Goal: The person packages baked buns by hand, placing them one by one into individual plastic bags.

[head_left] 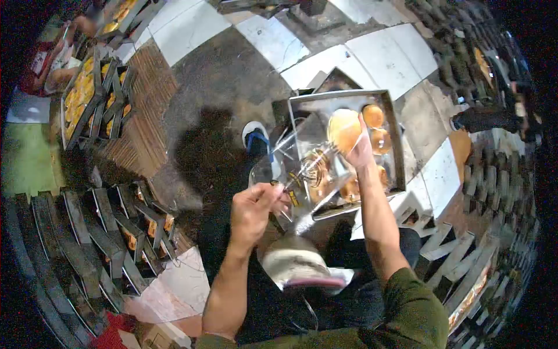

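My left hand [253, 210] pinches the edge of a clear plastic bag [285, 166] with dark and yellow print. Over the tray, my right hand [359, 148] holds a round golden bun [344, 129], its fingers partly hidden by the bun. The bag spreads between my two hands, with its right part near the bun. Beneath them is a square metal tray [398, 157] holding several shiny brown buns [372, 116]. Part of the tray is seen through the plastic.
Stacked trays with yellow food [80, 102] stand at the upper left, beside a person [63, 61]. More stacked dark trays [75, 227] fill the lower left and the right side. A sandalled foot [256, 136] is left of the tray. A round pale object [293, 264] lies near my lap.
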Demonstrator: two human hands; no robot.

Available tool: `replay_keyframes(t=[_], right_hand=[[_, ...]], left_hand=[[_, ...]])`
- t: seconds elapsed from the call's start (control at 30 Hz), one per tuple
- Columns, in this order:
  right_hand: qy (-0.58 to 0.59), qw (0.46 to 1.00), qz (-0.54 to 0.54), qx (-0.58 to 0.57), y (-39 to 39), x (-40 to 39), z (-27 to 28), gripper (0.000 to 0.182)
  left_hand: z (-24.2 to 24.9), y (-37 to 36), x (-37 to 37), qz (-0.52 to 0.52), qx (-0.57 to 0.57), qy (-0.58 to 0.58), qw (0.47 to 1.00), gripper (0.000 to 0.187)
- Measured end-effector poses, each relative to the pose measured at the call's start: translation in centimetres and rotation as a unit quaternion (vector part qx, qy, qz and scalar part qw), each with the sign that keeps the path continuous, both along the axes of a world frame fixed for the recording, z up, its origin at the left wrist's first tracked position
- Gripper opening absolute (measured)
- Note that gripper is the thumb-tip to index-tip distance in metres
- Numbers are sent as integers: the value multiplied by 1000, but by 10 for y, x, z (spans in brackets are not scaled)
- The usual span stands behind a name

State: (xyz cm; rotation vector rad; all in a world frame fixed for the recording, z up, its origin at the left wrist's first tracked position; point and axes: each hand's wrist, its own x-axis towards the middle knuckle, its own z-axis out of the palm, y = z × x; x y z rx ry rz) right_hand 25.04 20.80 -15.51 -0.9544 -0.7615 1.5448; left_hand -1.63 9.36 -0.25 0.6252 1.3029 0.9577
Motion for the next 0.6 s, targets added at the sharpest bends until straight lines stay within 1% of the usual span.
replay_keyframes(t=[0.03, 0.07, 0.1, 0.13, 0.17, 0.2, 0.23, 0.27, 0.3, 0.33, 0.37, 0.43, 0.47, 0.5, 0.53, 0.57, 0.6], right_hand=[[259, 946, -4, -192, -8, 5, 44, 47], [161, 970, -5, -179, -19, 8, 80, 48], [63, 984, -6, -166, -33, 8, 117, 49], [6, 991, 23, -135, -54, -2, 170, 50], [-28, 993, 58, -97, -74, -5, 195, 50], [-129, 979, 117, -104, -90, -6, 206, 58], [-312, 931, 188, -19, -120, -3, 224, 67], [-397, 902, 170, 1, -143, -11, 222, 75], [-286, 945, 142, -73, -165, -29, 240, 59], [-185, 977, 67, -79, -183, -36, 244, 59], [-79, 994, -7, -81, -200, -41, 247, 58], [-122, 984, -133, -14, -241, -51, 255, 57], [-192, 979, -65, 4, -264, -59, 253, 61], [-260, 965, 3, 18, -289, -69, 251, 65], [-333, 932, 62, 131, -310, -86, 255, 75], [-401, 876, 115, 242, -326, -102, 258, 85], [-351, 897, 114, 242, -337, -110, 255, 96]], left_hand=[[-1, 0, 0, -43, 4, 25, 999, 21], [-7, -3, -1, -52, 24, 43, 997, 18], [2, -3, -1, -86, 29, 95, 991, 17], [7, -4, -1, -136, 57, 131, 980, 18], [10, -8, -1, -183, 83, 168, 965, 20], [16, -17, 5, -164, 105, 108, 975, 23], [22, -28, 13, -144, 126, 45, 980, 26], [24, -37, 18, -151, 154, 40, 976, 35], [27, -49, 21, -150, 160, 40, 975, 35], [31, -59, 21, -24, 208, 188, 960, 42], [35, -69, 20, 106, 248, 328, 905, 50], [77, -103, 16, 183, 212, 189, 941, 76], [92, -127, 20, 162, 181, 10, 970, 79], [101, -148, 30, 133, 140, -169, 967, 83], [99, -155, 39, 108, 137, -167, 970, 88], [118, -155, 33, 60, 76, -204, 974, 88], [112, -159, 34, 18, 91, -167, 982, 87]])
